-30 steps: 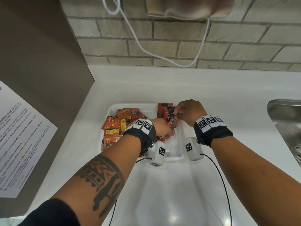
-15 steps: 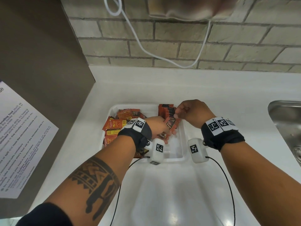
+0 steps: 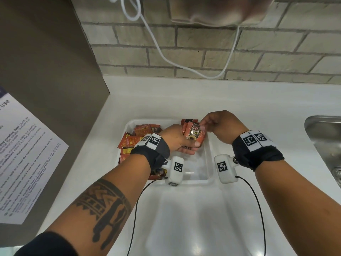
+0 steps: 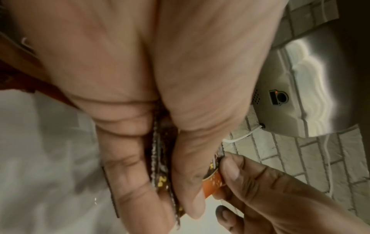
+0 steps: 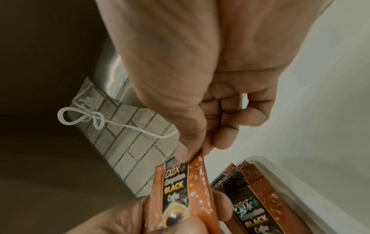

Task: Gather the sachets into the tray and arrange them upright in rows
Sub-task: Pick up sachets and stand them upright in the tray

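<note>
Many sachets fill the tray, perhaps mostly flat.

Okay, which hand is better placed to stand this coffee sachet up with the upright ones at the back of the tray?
Right. The right hand already pinches the top edge of the coffee sachet, just in front of the upright row at the far right of the tray. The left hand is busy gripping a bundle of sachets.

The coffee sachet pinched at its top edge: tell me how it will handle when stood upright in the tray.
The coffee sachet looks thin and flat, so it is probably light and bends easily; the right hand lifts it by one corner. It would likely tip alone, and should lean on the upright row by the tray wall. Its glossy film may slip.
</note>
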### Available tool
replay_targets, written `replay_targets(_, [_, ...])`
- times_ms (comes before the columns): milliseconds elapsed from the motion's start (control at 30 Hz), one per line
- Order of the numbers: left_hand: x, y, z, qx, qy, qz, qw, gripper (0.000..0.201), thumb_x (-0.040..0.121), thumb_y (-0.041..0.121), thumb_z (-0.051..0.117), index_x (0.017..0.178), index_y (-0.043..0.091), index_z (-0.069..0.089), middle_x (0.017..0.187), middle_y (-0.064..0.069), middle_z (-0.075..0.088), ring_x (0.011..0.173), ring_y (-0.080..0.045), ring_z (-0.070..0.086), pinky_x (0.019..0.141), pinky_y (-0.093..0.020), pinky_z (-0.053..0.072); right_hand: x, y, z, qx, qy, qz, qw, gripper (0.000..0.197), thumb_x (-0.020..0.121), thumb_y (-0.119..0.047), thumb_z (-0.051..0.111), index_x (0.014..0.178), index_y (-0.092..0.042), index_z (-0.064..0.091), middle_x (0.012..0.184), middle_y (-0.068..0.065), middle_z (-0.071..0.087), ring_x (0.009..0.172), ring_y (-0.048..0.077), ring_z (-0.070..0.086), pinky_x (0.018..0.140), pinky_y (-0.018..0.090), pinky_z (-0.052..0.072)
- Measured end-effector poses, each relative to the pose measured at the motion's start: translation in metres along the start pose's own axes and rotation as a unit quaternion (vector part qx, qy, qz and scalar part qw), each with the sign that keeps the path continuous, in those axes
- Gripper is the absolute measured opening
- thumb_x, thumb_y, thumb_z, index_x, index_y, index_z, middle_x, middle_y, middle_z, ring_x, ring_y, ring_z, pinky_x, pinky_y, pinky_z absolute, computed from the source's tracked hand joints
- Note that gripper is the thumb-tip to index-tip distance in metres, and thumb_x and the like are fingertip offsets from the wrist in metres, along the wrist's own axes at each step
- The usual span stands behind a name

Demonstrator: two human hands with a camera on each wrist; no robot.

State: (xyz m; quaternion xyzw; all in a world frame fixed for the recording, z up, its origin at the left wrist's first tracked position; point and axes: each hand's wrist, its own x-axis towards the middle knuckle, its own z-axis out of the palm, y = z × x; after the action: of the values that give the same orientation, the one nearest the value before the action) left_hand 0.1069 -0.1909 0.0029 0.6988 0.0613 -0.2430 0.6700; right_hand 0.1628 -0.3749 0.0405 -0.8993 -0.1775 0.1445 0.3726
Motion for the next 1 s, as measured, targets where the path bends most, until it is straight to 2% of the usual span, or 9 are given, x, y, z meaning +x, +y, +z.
replay_targets(67, [-0.003,0.001,-0.002,0.024,0.013,-0.023,0.999,0.023,0.086,0.0,0.075,0.107,0.0,0.067,0.089,-0.013,0.073,0.08,-0.024,0.071,0.078,-0.039,0.063,0.0,0.0,-0.002,-0.007,0.013,-0.004,1.0,0.013,0.089,-0.019,0.071,0.081,-0.028,0.069,0.085,-0.007,0.07,0.083,0.01,0.063,0.071,0.019,0.045])
replay_targets(200, [-0.01,-0.002,-0.007,0.14,0.033,-0.107,0.984,0.014,0.09,0.014,0.075,0.095,0.002,0.069,0.069,-0.007,0.069,0.056,-0.015,0.065,0.052,-0.026,0.058,0.002,0.001,-0.009,-0.028,0.03,0.005,0.999,0.021,0.089,-0.015,0.07,0.075,-0.031,0.069,0.079,-0.014,0.069,0.079,0.006,0.064,0.076,0.022,0.049])
replay_targets(300, [-0.01,-0.004,-0.008,0.218,0.002,-0.133,0.967,0.011,0.09,0.018,0.074,0.088,0.008,0.073,0.072,-0.005,0.071,0.054,-0.013,0.065,0.06,-0.028,0.061,0.003,0.001,-0.009,-0.042,0.038,0.014,0.998,0.022,0.088,-0.015,0.07,0.073,-0.032,0.069,0.078,-0.016,0.069,0.08,0.005,0.064,0.076,0.021,0.047])
replay_targets(367, [-0.007,-0.005,-0.005,0.254,-0.015,-0.142,0.957,0.017,0.091,0.024,0.074,0.093,0.007,0.074,0.076,-0.004,0.073,0.059,-0.014,0.066,0.068,-0.03,0.06,0.004,0.0,-0.006,-0.052,0.04,0.02,0.998,0.021,0.087,-0.017,0.071,0.073,-0.032,0.069,0.078,-0.017,0.067,0.078,0.003,0.061,0.069,0.018,0.044])
replay_targets(533, [0.003,-0.01,0.008,0.285,-0.041,-0.128,0.949,0.032,0.093,0.028,0.071,0.116,0.006,0.066,0.088,-0.006,0.071,0.062,-0.016,0.061,0.056,-0.024,0.054,0.004,-0.004,0.006,-0.133,0.002,0.025,0.991,0.012,0.088,-0.018,0.067,0.083,-0.026,0.075,0.075,-0.02,0.057,0.077,0.004,0.055,0.06,0.011,0.033])
replay_targets(600, [0.008,-0.013,0.014,0.279,-0.046,-0.124,0.951,0.035,0.093,0.028,0.07,0.121,0.007,0.064,0.088,-0.007,0.071,0.065,-0.019,0.06,0.063,-0.027,0.054,0.006,-0.003,0.012,-0.152,-0.019,0.032,0.988,0.014,0.087,-0.019,0.067,0.08,-0.028,0.075,0.074,-0.019,0.059,0.076,0.005,0.056,0.059,0.011,0.032])
replay_targets(700, [0.016,-0.016,0.02,0.291,-0.044,-0.126,0.947,0.037,0.092,0.031,0.071,0.116,0.003,0.065,0.09,-0.007,0.072,0.07,-0.022,0.062,0.073,-0.035,0.054,0.009,0.0,0.018,-0.157,-0.031,0.057,0.985,0.019,0.086,-0.017,0.066,0.073,-0.03,0.072,0.074,-0.017,0.063,0.069,0.0,0.054,0.056,0.012,0.031])
replay_targets(867, [0.024,-0.016,0.022,0.3,-0.045,-0.128,0.944,0.034,0.093,0.033,0.069,0.113,0.005,0.067,0.091,-0.005,0.073,0.071,-0.022,0.062,0.072,-0.036,0.052,0.007,0.0,0.018,-0.177,-0.038,0.069,0.981,0.019,0.086,-0.014,0.063,0.075,-0.025,0.074,0.08,-0.014,0.066,0.082,0.009,0.06,0.059,0.017,0.035])
replay_targets(1000, [0.028,-0.016,0.022,0.301,-0.039,-0.13,0.944,0.033,0.093,0.033,0.069,0.112,0.006,0.067,0.089,-0.004,0.073,0.071,-0.022,0.063,0.072,-0.035,0.053,0.007,0.002,0.016,-0.179,-0.038,0.071,0.981,0.018,0.087,-0.018,0.068,0.073,-0.03,0.068,0.088,-0.012,0.066,0.092,0.012,0.062,0.071,0.021,0.039])
